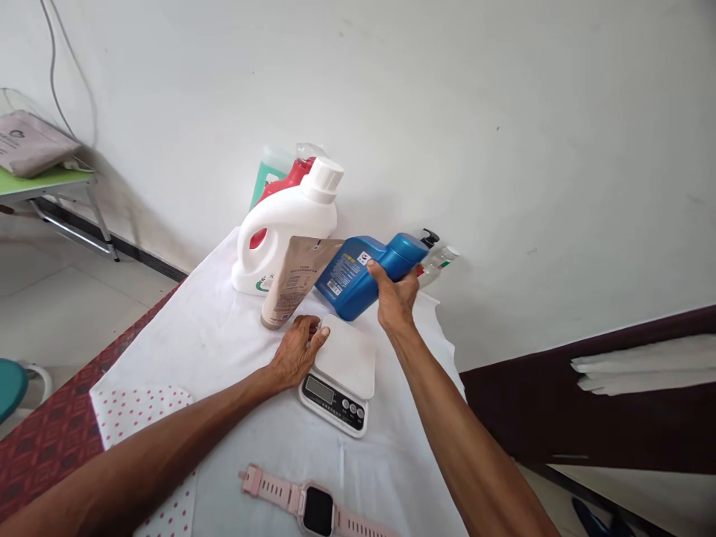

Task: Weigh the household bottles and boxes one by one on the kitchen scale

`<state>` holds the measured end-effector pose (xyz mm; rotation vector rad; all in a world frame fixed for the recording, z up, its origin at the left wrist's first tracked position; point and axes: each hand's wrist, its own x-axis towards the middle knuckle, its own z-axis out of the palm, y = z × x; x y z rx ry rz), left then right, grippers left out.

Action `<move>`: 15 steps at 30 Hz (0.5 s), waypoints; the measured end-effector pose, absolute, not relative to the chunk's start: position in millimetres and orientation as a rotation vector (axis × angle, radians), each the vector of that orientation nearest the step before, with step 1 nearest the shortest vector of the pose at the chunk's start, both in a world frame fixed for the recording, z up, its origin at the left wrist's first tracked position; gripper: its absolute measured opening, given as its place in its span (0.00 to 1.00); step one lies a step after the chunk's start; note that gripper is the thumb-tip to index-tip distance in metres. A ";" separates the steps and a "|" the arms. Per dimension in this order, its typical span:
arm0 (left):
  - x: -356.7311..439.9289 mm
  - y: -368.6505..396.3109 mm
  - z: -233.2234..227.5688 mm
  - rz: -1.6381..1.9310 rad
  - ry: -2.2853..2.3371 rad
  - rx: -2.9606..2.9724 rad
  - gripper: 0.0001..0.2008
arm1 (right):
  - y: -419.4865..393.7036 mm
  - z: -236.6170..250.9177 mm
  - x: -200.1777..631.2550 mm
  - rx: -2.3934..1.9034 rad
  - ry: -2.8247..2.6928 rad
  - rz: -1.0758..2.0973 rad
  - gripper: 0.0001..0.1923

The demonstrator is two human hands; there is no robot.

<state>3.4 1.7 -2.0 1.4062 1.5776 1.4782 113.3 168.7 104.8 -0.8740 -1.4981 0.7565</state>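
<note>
My right hand is wrapped around the neck end of a blue bottle, which tilts with its cap up to the right. Beside the left edge of a white kitchen scale, my left hand has its fingers curled and its thumb against the scale, gripping that side. The scale's platform carries nothing, and its small display looks blank. A beige squeeze tube stands on its cap just behind my left hand. Close behind the tube is a large white jug with a handle and white cap.
Behind the jug stand a red bottle and a green bottle. A black pump top and a clear bottle show past the blue bottle. A pink smartwatch lies in front on the white tablecloth. The wall borders the table.
</note>
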 end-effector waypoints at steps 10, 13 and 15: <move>1.2 1.3 1.8 1.465 1.602 1.428 0.22 | 98.4 154.5 182.0 -0.842 -1.556 0.814 0.22; 0.6 1.3 3.5 1.454 1.607 1.437 0.23 | 79.4 144.1 189.8 -0.882 -1.495 0.917 0.23; 0.1 1.0 5.1 1.446 1.605 1.445 0.24 | 70.9 135.5 191.4 -0.905 -1.456 0.964 0.23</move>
